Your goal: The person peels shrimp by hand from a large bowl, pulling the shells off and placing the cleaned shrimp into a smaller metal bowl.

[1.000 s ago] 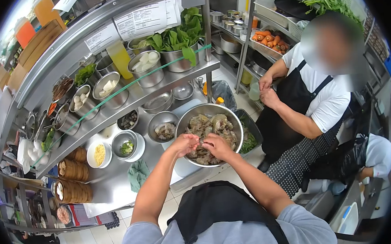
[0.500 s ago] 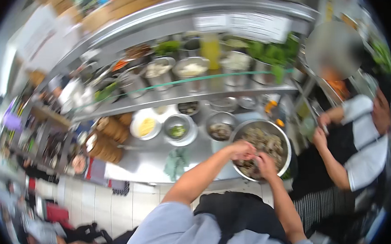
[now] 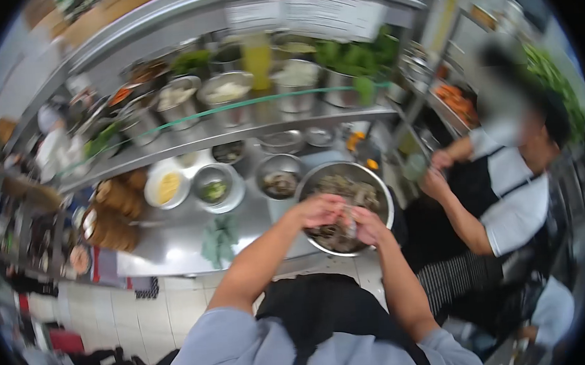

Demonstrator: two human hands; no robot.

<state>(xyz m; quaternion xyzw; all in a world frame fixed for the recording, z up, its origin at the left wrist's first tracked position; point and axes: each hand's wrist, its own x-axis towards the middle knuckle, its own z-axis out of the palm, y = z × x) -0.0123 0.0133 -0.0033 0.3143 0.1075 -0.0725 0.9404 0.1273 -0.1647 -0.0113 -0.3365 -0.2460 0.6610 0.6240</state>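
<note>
A large steel bowl (image 3: 387, 211) full of greyish raw shrimp (image 3: 347, 187) stands at the counter's front edge. Over its near half, my left hand (image 3: 321, 209) and my right hand (image 3: 370, 226) come together, fingers pinched around one small shrimp (image 3: 351, 222). Fingers partly hide that shrimp. Left of the large bowl sits a smaller steel bowl (image 3: 280, 176) with more greyish pieces in it. Farther left are a steel bowl with chopped greens (image 3: 214, 189) and a white bowl of yellow food (image 3: 167, 188).
A green cloth (image 3: 221, 242) lies on the steel counter (image 3: 167, 235). Bamboo steamers (image 3: 111, 226) are stacked at left. Above, a shelf (image 3: 235, 133) carries steel pots and a bottle of yellow liquid (image 3: 257, 61). A co-worker (image 3: 504, 201) stands close on my right.
My view has shifted, so the counter and bowls appear farther left. My hands stay over the large bowl, their fingers now slightly more apart around the shrimp.
</note>
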